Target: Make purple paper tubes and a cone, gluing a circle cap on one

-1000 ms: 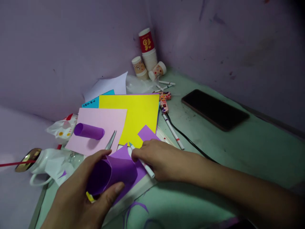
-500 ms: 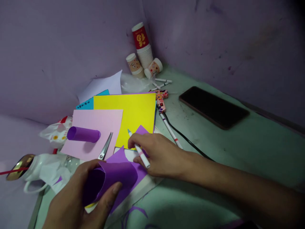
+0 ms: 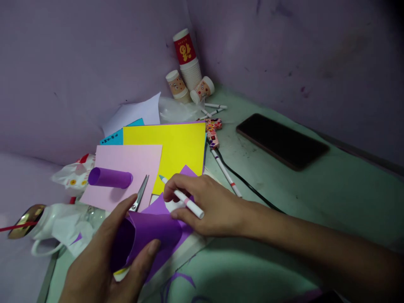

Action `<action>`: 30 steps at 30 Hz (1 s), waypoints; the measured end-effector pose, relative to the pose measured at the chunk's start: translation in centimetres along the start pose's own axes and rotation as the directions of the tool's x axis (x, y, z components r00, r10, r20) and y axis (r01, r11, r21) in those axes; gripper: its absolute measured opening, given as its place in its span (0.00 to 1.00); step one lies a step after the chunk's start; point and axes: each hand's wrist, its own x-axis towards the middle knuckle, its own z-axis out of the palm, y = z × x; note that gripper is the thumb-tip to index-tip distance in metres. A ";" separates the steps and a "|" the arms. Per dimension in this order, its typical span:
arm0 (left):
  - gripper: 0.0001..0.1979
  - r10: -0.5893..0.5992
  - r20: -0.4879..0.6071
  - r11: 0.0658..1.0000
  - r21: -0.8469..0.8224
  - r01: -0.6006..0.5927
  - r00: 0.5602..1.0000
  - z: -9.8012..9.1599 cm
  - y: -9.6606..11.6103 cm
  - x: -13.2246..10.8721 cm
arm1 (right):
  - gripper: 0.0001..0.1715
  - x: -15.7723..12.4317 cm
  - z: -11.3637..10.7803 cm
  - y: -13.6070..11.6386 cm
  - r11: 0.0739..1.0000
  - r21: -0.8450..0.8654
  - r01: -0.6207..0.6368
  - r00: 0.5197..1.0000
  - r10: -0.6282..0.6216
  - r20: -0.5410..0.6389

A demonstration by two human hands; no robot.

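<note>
The left hand (image 3: 104,261) is wrapped around a curled purple paper (image 3: 148,235) low over the table (image 3: 284,202). The right hand (image 3: 208,206) pinches a white marker (image 3: 183,198), tip toward the scissors (image 3: 140,193) on the pink sheet (image 3: 126,168).

The left hand (image 3: 104,265) curls a sheet of purple paper (image 3: 148,235) into an open cone, thumb pressed on its front. The right hand (image 3: 208,206) pinches a white marker with a pink band (image 3: 182,197), blue tip raised toward the steel scissors (image 3: 140,194) lying on pale pink paper (image 3: 126,168) beside a purple paper tube (image 3: 110,178). A black phone (image 3: 282,141) lies well apart on the green table (image 3: 315,189).
</note>
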 end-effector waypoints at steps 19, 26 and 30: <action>0.48 -0.274 0.103 0.807 -0.516 0.286 0.956 2.3 -1.4 -1.7 | 0.29 -0.7 2.4 1.1 0.998 0.035 -0.061 0.966 0.050 0.255; 0.37 -0.420 0.134 0.680 -0.609 0.409 0.898 4.6 0.4 -2.4 | 0.28 -0.8 2.5 1.7 0.999 0.041 -0.024 0.960 0.011 0.281; 0.34 -0.583 0.231 0.570 -0.566 0.595 0.779 5.0 0.7 -2.9 | 0.25 -0.7 2.6 1.9 0.992 0.113 -0.058 0.967 0.028 0.251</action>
